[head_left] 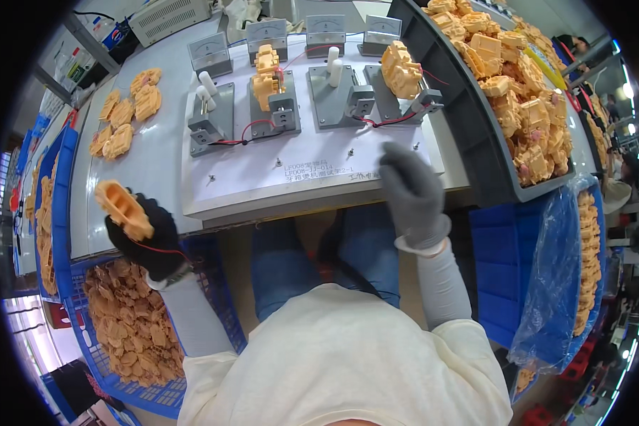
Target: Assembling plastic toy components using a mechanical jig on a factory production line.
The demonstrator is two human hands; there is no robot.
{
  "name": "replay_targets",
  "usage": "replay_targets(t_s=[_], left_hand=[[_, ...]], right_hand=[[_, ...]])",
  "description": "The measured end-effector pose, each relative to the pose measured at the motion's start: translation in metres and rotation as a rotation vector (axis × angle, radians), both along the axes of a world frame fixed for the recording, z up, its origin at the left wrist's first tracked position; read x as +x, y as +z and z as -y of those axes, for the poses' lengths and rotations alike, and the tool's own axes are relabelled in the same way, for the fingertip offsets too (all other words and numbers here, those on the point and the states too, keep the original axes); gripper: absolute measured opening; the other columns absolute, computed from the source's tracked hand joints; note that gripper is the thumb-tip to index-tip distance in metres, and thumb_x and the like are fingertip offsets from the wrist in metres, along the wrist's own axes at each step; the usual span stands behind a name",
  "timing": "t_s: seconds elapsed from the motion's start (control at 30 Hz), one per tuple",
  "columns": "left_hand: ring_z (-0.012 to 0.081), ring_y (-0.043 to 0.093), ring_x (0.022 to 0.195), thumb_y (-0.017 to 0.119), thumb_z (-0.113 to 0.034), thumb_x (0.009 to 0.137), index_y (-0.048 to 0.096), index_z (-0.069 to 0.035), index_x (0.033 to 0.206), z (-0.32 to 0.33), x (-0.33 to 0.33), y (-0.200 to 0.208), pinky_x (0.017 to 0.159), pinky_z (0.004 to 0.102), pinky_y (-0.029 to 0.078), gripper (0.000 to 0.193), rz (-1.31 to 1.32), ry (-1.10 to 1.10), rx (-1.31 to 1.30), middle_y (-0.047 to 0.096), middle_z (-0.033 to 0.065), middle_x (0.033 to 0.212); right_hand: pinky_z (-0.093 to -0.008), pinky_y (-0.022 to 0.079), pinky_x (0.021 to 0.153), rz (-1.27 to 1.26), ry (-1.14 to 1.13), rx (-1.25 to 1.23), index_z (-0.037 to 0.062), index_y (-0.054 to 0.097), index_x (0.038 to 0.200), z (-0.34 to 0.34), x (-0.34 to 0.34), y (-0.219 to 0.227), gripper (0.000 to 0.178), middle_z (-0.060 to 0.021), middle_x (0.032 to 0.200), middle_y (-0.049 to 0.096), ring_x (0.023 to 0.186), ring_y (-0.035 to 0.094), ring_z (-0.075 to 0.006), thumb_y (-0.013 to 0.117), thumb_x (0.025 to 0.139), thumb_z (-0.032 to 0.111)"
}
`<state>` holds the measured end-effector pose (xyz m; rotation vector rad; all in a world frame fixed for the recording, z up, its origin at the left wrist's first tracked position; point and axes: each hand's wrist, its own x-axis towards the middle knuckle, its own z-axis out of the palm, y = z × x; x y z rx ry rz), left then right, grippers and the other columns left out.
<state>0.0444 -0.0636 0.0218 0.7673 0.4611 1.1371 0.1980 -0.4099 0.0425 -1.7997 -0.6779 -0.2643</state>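
My left hand [153,245], in a black glove, is closed around a peach-coloured plastic housing [124,208] with an open cavity and a red wire trailing from it. It is above the table's front left edge. My right hand [413,188], in a grey glove and slightly blurred, hovers over the front right of a white test board [255,181]. Its fingers reach forward, with nothing visible in them. Two more housings, one upright [265,82] and one tilted [401,71], sit on grey fixtures of the board. Another fixture [326,99] shows bare white posts.
Analog meters [266,37] line the board's back; small toggle switches [279,162] stand along its front. Loose housings [123,113] lie at left. A dark bin [468,92] heaped with housings stands at right. Blue crates [224,302] flank my legs, one lined with clear plastic [539,305].
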Motion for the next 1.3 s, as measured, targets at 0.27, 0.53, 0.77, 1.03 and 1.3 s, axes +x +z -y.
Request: replay_targets(t_s=[0.27,0.53,0.77,1.03,1.3], left_hand=[[0.0105,0.046,0.06,0.056,-0.03,0.085,0.047,-0.007,0.088,-0.056,0.004,-0.057,0.053,0.0232,0.041,0.025,0.366,-0.398,-0.118,0.046,0.0015,0.071],[0.01,0.041,0.059,0.055,-0.03,0.085,0.042,-0.007,0.087,-0.048,0.007,-0.051,0.052,0.0222,0.037,0.027,0.481,-0.487,-0.205,0.038,0.0006,0.068],[0.0097,0.04,0.058,0.054,-0.03,0.086,0.041,-0.007,0.087,-0.044,0.01,-0.046,0.052,0.0224,0.037,0.027,0.441,-0.464,-0.197,0.038,0.0007,0.067],[0.0108,0.041,0.06,0.053,-0.03,0.087,0.043,-0.006,0.089,-0.055,0.004,-0.056,0.053,0.0233,0.038,0.026,0.409,-0.498,-0.168,0.042,0.0016,0.07],[0.0106,0.042,0.06,0.052,-0.028,0.088,0.043,-0.005,0.089,-0.049,0.006,-0.05,0.055,0.0244,0.04,0.024,0.56,-0.576,-0.238,0.041,0.0007,0.069]], right_hand=[[-0.0187,0.043,0.059,-0.265,-0.423,0.373,-0.0003,0.06,0.108,0.054,0.059,-0.025,0.025,-0.0026,0.091,0.062,0.071,0.055,-0.0071,0.056,0.084,-0.001],[-0.0185,0.046,0.071,-0.272,-0.329,0.309,0.0007,0.06,0.107,0.039,0.067,-0.034,0.023,-0.0037,0.099,0.061,0.085,0.056,-0.0077,0.057,0.085,0.003],[-0.0249,0.045,0.072,0.163,-0.33,-0.071,0.0002,0.065,0.093,0.033,0.069,-0.044,0.013,-0.0068,0.091,0.061,0.083,0.055,-0.0127,0.06,0.082,0.003],[-0.0291,0.043,0.075,0.159,-0.336,-0.093,-0.0008,0.065,0.084,0.03,0.065,-0.044,0.006,-0.0066,0.088,0.062,0.085,0.053,-0.0174,0.062,0.08,0.003],[-0.0326,0.044,0.074,0.144,-0.333,-0.075,-0.0003,0.064,0.082,0.031,0.065,-0.044,0.006,-0.0095,0.085,0.062,0.083,0.055,-0.0221,0.064,0.077,0.004]])
